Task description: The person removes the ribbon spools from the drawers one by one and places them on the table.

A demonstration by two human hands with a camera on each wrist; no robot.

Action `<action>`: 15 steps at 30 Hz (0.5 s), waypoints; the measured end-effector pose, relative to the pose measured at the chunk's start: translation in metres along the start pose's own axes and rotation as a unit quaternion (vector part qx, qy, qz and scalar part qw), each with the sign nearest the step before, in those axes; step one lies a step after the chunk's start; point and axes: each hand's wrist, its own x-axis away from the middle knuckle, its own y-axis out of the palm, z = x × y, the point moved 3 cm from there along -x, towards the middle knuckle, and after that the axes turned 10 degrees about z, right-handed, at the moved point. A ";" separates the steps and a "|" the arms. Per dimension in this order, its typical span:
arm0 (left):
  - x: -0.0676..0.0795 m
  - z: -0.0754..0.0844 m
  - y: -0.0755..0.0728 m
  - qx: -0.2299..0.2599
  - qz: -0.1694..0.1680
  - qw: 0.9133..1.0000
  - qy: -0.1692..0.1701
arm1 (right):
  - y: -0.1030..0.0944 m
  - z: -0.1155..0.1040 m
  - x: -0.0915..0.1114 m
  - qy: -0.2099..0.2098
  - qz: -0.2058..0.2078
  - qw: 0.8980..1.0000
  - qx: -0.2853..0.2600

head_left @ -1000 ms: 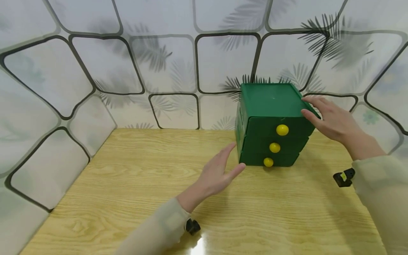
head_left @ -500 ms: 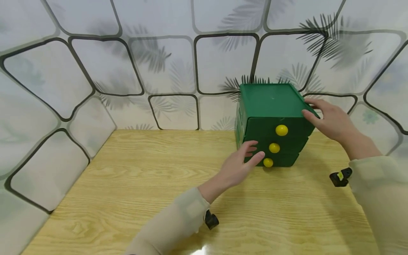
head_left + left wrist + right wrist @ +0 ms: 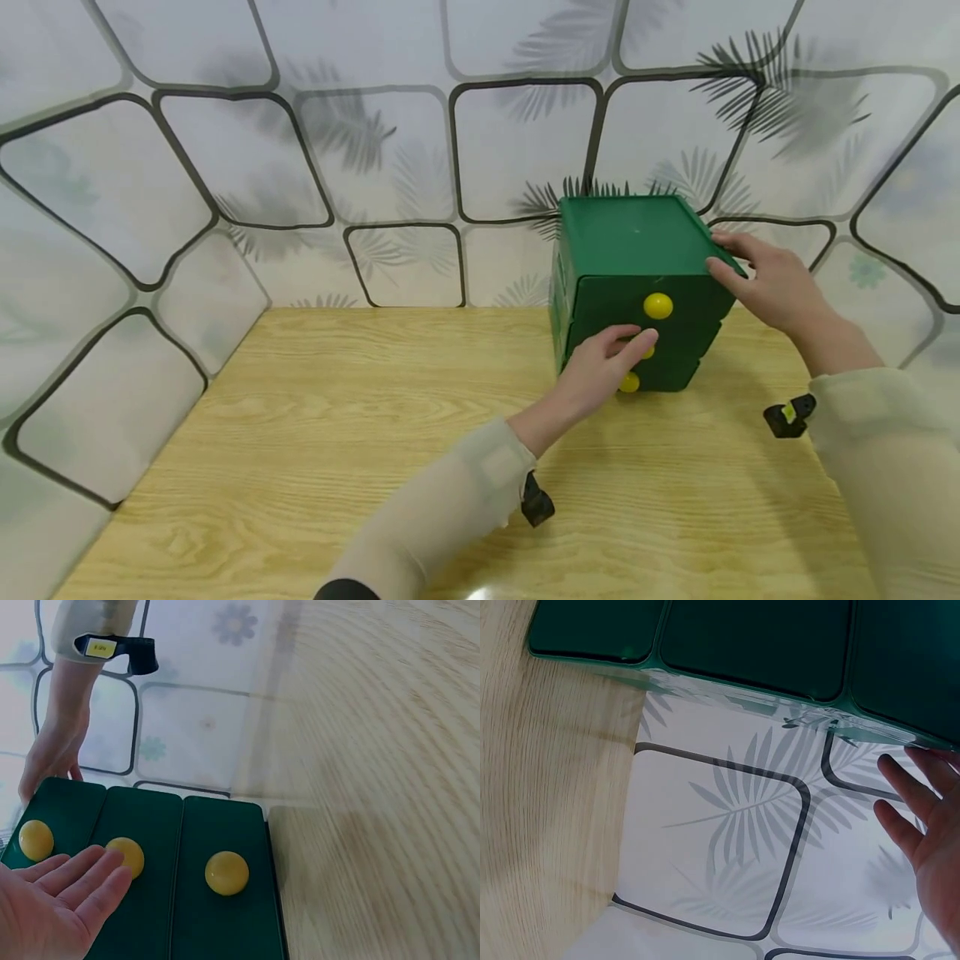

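A green three-drawer box [image 3: 615, 237] stands on the wooden table with its drawers closed. Each drawer front bears a round yellow knob. My left hand [image 3: 600, 367] is in front of the box, thumb and fingertips right at the middle knob [image 3: 129, 855] and partly covering it. In the left wrist view its fingers [image 3: 86, 881] are fairly straight. Above it is the top knob [image 3: 657, 306], below it the bottom knob [image 3: 629, 382]. My right hand [image 3: 780, 283] rests at the box's top right edge, thumb at the front corner, fingers extended along the side.
The wooden table [image 3: 337, 442] stretches to the left and in front of the box. Behind it rises a wall covering [image 3: 525, 150] with dark outlines and leaf prints, close to the box's back and turning forward at the left. Both wrists carry a small black camera mount [image 3: 789, 417].
My left hand has moved right and slightly up, from beside the box's left front edge to the middle knob. The right hand stays at the top right edge.
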 end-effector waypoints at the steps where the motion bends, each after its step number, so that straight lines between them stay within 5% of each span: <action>1: -0.002 0.001 0.002 0.010 0.003 1.000 -0.002 | 0.000 0.000 0.000 0.001 0.001 1.000 0.000; 15: -0.021 0.012 0.017 0.107 0.047 0.992 -0.047 | 0.000 0.001 0.000 0.016 -0.001 1.000 -0.007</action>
